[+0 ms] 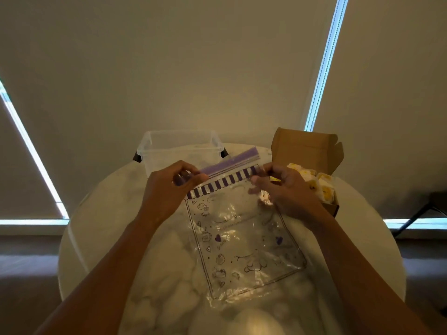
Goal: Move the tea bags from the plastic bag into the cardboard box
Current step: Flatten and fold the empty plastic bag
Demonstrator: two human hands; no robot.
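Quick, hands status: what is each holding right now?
Left hand: pinches the plastic bag at its zip strip.
Right hand: pinches the same bag's top edge.

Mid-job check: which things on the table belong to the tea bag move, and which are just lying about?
Part of the job: plastic bag, pinched at its zip edge by the left hand and right hand; cardboard box, lid up; tea bags in that box.
Lying about: clear tub behind the bag.
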